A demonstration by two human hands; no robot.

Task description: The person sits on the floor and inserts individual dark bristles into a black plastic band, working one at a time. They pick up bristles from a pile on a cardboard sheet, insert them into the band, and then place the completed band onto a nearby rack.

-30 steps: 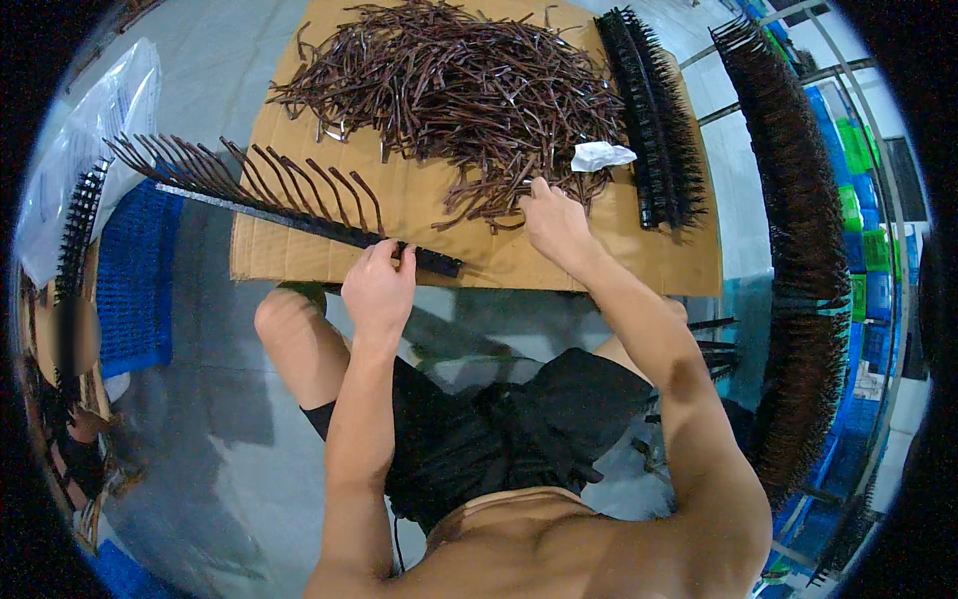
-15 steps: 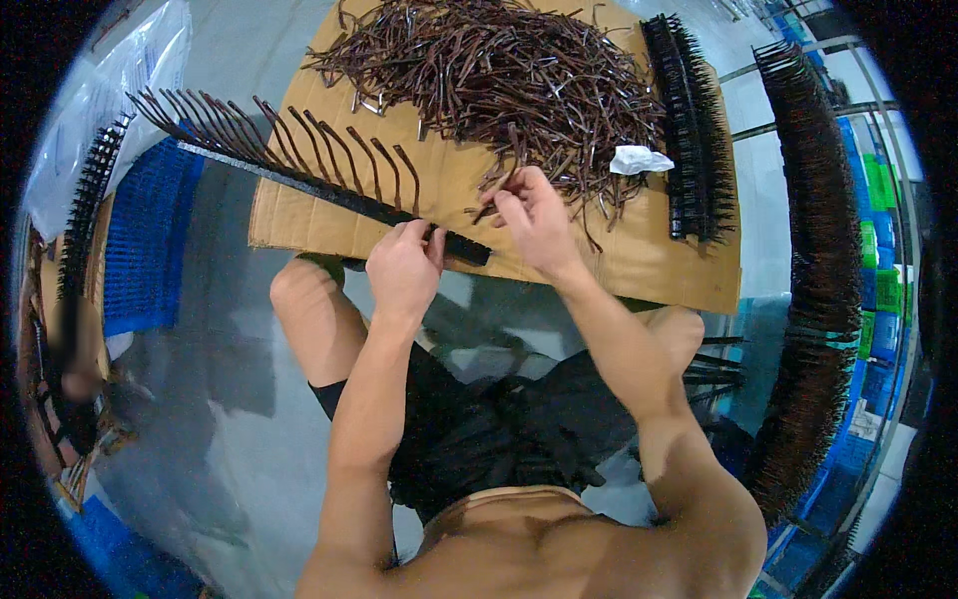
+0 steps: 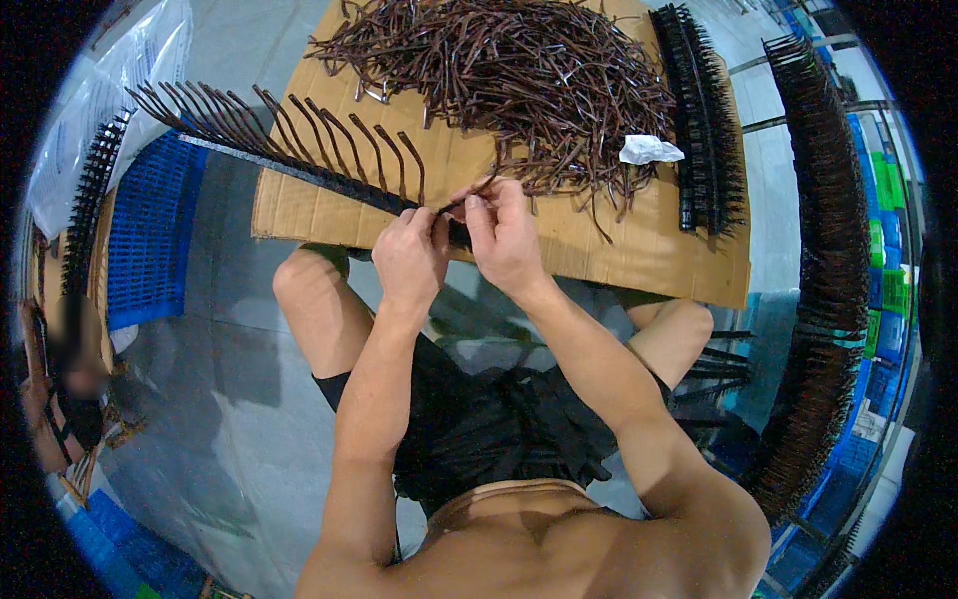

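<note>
A long black bar (image 3: 344, 188) slants across the near left of the cardboard. Along it stands a row of thin brown eyeglass temples (image 3: 356, 155), their bent tips upward. My left hand (image 3: 411, 258) is closed around the bar near its right end, thumb and forefinger pinched at the top. Close beside it, my right hand (image 3: 509, 240) pinches one loose temple (image 3: 451, 207) against the bar. The fingers partly cover that temple and the bar's end. Beyond my hands lies a large heap of brown temples (image 3: 499, 75).
The cardboard sheet (image 3: 659, 255) carries the heap, a crumpled white paper (image 3: 651, 150) and filled black racks (image 3: 704, 130). More loaded racks (image 3: 828, 200) line the right side. A blue crate (image 3: 150, 235) and plastic bag (image 3: 120, 110) stand left; another person (image 3: 55, 419) is at the left edge.
My right hand has moved left and down from the heap's near edge to the bar, bringing a temple beside my left hand. The left hand still grips the bar.
</note>
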